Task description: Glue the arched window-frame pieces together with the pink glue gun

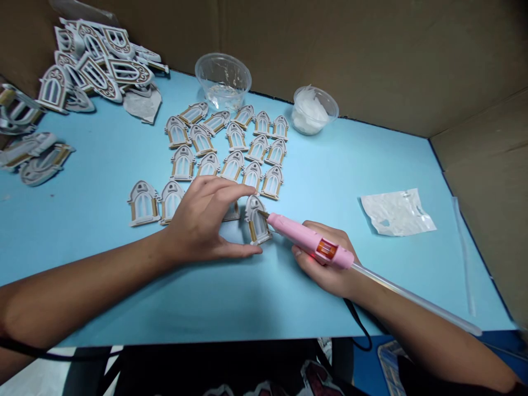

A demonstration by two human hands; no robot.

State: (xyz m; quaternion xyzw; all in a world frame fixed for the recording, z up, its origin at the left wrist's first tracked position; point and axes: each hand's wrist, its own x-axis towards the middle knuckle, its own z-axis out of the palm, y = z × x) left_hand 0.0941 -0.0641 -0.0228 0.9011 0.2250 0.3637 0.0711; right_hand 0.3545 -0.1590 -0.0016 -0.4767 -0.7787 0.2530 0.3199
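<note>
My left hand [206, 220] grips a small arched window piece [257, 221], index finger at its top and thumb at its lower end. The piece is white and grey with a gold edge, tilted up at the table. My right hand [330, 264] is closed round a pink hot glue gun [309, 237]. Its metal nozzle reaches the face of the window piece, and a long clear glue stick [416, 298] sticks out of its back. Rows of similar window pieces [236, 136] lie just beyond my left hand, which partly hides some of them.
Larger arched frames [99, 71] are heaped at the back left, with more frames [45, 162] at the left edge. A clear plastic bowl [223, 77] and a tub of white scraps [313, 110] stand at the back. On the right lie a white plastic packet [396, 213] and another glue stick [462, 256]. Cardboard walls surround the blue table.
</note>
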